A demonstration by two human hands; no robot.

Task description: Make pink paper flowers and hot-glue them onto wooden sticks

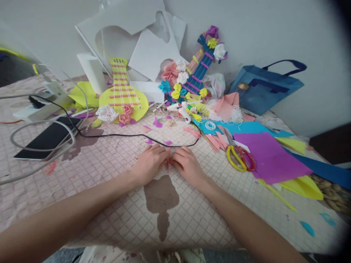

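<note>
My left hand (151, 160) and my right hand (187, 163) meet at the middle of the table, fingertips nearly touching. Between them they pinch a small strip of pink crepe paper (169, 165), which shows only as a narrow sliver; the fingers hide most of it. Just beyond my hands runs a black cord (123, 135) that leads to a white glue gun (183, 111). Off to the right of my right hand lie scissors with yellow and red handles (240, 159), beside pink paper strips (216, 141).
A yellow paper guitar (120, 95) and a blue one with paper flowers (196, 78) lean at the back. Purple sheets (270, 157) lie right, a blue bag (263, 89) behind them. A dark tablet (51, 137) and grey cable (41, 170) are left.
</note>
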